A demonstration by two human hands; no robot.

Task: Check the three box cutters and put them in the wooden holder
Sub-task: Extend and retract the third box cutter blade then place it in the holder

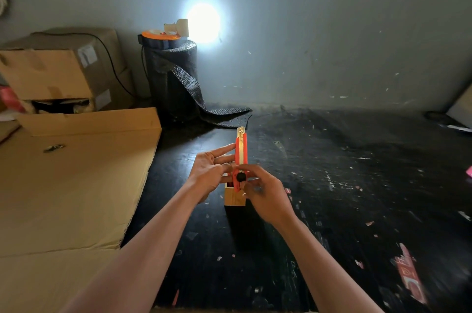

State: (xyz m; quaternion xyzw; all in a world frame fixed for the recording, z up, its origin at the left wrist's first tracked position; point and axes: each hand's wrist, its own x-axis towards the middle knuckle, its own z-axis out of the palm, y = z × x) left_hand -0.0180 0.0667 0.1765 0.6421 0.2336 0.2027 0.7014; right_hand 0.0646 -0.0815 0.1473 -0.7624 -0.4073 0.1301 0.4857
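Behind both hands (265, 195), holder (234, 197) half-hidden.

The box cutter (241, 156) is orange-red with a black knob. The wooden holder (234, 197) is pale tan, the counter (344, 185) black with pale flecks. The cardboard sheet (71, 185) is plain brown.

2 bare, sleeveless forearms; bare hands (212, 172).
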